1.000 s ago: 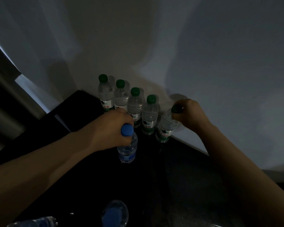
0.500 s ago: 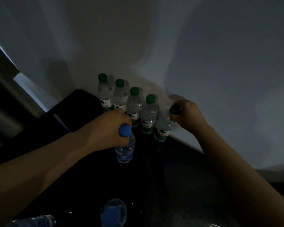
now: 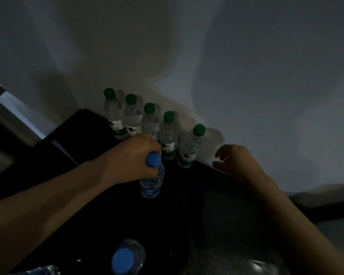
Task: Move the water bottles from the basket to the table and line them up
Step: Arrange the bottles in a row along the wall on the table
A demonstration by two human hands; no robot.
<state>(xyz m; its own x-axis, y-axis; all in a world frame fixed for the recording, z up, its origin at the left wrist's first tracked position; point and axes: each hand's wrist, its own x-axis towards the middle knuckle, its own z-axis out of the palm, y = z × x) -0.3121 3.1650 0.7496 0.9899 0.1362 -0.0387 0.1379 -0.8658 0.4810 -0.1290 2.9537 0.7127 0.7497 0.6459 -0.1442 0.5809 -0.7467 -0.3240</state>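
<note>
Several green-capped water bottles stand in a row along the wall on the dark table (image 3: pixel 197 211); the rightmost green-capped bottle (image 3: pixel 190 148) stands at the row's near end. My left hand (image 3: pixel 135 157) grips the neck of a blue-capped bottle (image 3: pixel 152 181) that stands upright in front of the row. My right hand (image 3: pixel 234 163) hovers just right of the rightmost green-capped bottle, fingers apart, holding nothing. Another blue-capped bottle (image 3: pixel 125 259) stands at the bottom edge, seen from above.
A pale wall (image 3: pixel 246 76) rises directly behind the row. A further clear bottle (image 3: pixel 42 270) lies at the bottom left corner. A dark cabinet edge and a bright gap (image 3: pixel 18 108) are at the left. The scene is dim.
My right hand has let go of the rightmost green-capped bottle and drawn back to the right. My left hand keeps its grip on the blue-capped bottle.
</note>
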